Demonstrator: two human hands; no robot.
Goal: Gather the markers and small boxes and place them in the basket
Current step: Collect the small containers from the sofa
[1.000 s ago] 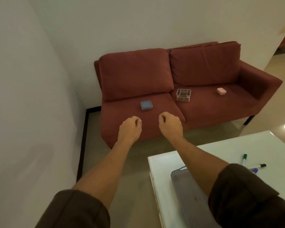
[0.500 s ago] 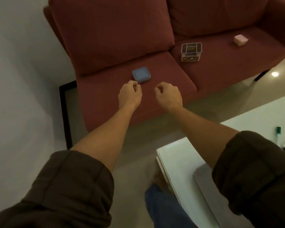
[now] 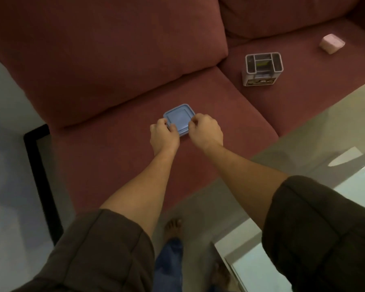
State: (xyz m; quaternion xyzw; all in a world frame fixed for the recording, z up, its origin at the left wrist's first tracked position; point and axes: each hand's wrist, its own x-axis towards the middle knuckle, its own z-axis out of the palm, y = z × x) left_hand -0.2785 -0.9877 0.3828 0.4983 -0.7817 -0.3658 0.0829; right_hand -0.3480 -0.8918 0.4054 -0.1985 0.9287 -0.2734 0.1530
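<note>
Head view shows my left hand (image 3: 164, 137) and right hand (image 3: 205, 131) both narrowed to a pinch, fingers curled onto the near left and near right edges of the blue box (image 3: 179, 116), which sits flat on the left seat cushion of the sofa (image 3: 105, 157). My worry is that I seem to be holding only the rim of the lid, so if it is not snapped down, lifting could pull it off and leave the base behind or tip it; a fingertip hold could also slip. Its lid is on, so I cannot tell what is inside. On the right cushion, well apart, the clear divided box (image 3: 261, 70) stands upright with something yellowish in 1 middle compartment, too blurred to name. The pink box (image 3: 332, 46) lies farther right, closed. No basket is in view
</note>
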